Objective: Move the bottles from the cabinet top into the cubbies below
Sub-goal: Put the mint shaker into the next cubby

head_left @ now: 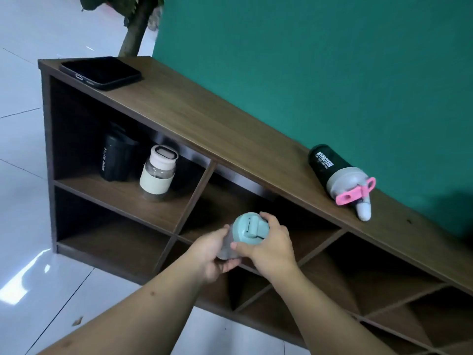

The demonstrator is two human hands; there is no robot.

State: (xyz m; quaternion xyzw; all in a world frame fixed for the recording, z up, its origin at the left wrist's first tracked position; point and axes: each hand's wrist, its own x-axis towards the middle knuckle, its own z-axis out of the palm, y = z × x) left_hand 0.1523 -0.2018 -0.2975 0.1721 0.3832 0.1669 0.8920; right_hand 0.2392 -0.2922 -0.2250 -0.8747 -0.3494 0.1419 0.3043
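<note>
A pale green-lidded bottle [247, 230] is held in front of the middle upper cubby. My left hand [213, 254] grips its grey body from the left and below. My right hand [268, 245] wraps the lid and right side. On the cabinet top [194, 116] a black shaker bottle [335, 172] with a grey lid and pink strap lies on its side at the right. In the upper left cubby stand a black sport bottle [115, 160] and a cream-sleeved bottle [158, 172] with a white lid.
A black phone [101, 71] lies flat at the left end of the cabinet top. A green wall [320, 60] rises behind the cabinet. Lower cubbies [110, 239] show nothing inside. White tiled floor [25, 201] and a plant trunk [133, 34] lie to the left.
</note>
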